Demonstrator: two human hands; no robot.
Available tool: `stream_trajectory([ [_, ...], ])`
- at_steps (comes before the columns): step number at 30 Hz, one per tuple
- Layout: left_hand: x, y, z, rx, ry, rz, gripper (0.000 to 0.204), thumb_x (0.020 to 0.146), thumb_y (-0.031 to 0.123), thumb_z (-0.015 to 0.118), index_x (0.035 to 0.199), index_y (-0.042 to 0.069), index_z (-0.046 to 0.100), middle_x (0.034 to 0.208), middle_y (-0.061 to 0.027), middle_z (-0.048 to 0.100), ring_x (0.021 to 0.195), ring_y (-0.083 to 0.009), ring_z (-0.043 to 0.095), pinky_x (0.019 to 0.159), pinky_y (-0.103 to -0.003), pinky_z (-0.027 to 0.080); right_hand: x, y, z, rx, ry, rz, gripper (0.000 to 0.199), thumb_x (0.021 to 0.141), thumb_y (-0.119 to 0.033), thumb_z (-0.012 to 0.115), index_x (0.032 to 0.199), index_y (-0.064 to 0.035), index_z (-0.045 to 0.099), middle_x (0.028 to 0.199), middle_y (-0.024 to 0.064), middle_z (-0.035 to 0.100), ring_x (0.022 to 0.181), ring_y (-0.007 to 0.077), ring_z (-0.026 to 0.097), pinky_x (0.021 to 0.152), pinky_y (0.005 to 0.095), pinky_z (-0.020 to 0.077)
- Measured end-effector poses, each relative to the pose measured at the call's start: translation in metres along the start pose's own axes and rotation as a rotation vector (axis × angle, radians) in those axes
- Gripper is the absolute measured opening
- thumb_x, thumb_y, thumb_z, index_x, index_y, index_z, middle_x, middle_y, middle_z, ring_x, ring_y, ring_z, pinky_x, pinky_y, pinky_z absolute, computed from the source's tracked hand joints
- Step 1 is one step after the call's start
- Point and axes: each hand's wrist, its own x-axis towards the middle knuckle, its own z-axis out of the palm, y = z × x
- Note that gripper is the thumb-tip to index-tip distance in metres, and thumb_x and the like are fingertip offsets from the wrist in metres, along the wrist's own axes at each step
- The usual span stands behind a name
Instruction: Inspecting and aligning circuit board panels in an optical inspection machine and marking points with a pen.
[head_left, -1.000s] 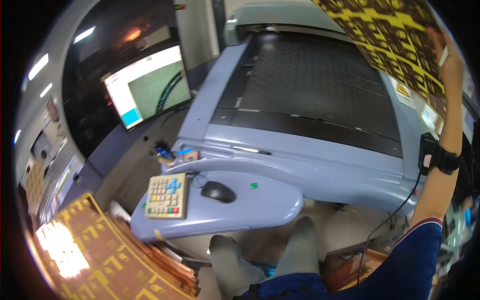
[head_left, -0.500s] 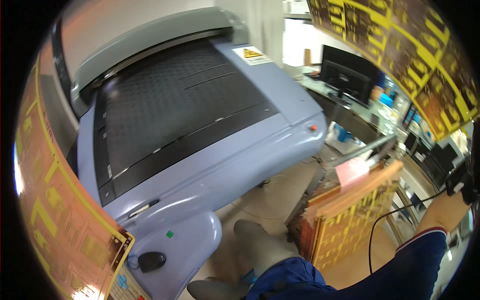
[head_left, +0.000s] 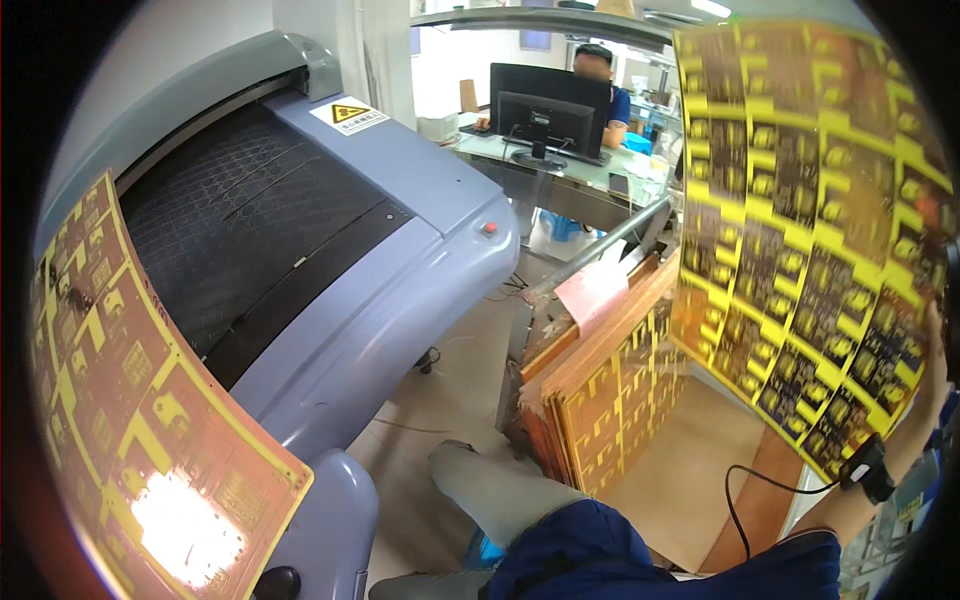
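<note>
A large circuit board panel (head_left: 815,210) with a yellow and dark pattern stands upright in the air at the right. My right hand (head_left: 936,345) grips its right edge; the fingers are mostly hidden at the picture's dark rim. A black strap with a cable (head_left: 868,472) is round my right wrist. At the far left a second panel, a copper-coloured circuit board panel (head_left: 150,400), hangs tilted with a bright glare on its lower part. My left hand is out of sight. Between the two, several similar panels (head_left: 620,400) stand on edge in a stack.
A blue-grey machine (head_left: 400,290) with a black bed fills the left side, with a red button on its corner. A pink sheet (head_left: 592,290) lies on the stack. Behind is a desk with a monitor (head_left: 550,115) and a seated person (head_left: 618,100). A mouse (head_left: 278,583) sits below.
My view has turned to the right. The yellow and dark panel has come down beside the stack, and more of it shows. The copper-coloured panel stays at the left, now lying across the machine's edge in view.
</note>
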Motion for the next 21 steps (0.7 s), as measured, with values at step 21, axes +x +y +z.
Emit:
stream_trajectory([
  [21, -0.007, 0.083, -0.015, 0.438, 0.21, 0.148, 0.042, 0.096, 0.013, 0.044, 0.138, 0.006, 0.043, 0.138, -0.0177, 0.046, 0.122, -0.0255, 0.047, 0.101, -0.043, 0.045, -0.113, 0.277, 0.057, -0.017, -0.387, 0.516, 0.03, 0.086, 0.004, 0.058, 0.117, 0.0032, 0.059, 0.091, 0.0096, 0.068, 0.078, 0.0148, 0.062, 0.067, 0.0298, 0.0501],
])
